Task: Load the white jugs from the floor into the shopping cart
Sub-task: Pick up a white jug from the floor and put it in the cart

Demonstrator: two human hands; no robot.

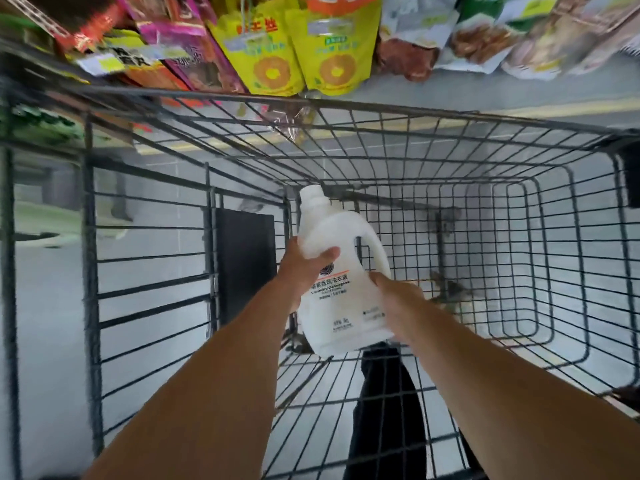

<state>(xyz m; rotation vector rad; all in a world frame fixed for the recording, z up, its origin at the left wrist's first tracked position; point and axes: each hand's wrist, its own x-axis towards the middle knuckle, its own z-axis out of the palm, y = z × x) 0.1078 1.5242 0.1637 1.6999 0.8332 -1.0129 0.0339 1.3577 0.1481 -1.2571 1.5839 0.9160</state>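
Observation:
A white detergent jug (pixel 337 271) with a handle and a printed label is held upright over the inside of the black wire shopping cart (pixel 381 109). My left hand (pixel 301 268) grips its upper left side below the neck. My right hand (pixel 398 303) holds its lower right side. The jug hangs above the cart's mesh floor, not resting on it. No other jug is visible.
Hanging snack bags, two of them yellow (pixel 298 46), line a shelf beyond the cart's far rim. A black panel (pixel 246 265) stands at the cart's left inner wall. My dark trouser leg (pixel 384 410) shows through the mesh. Grey tiled floor (pixel 52 306) lies around.

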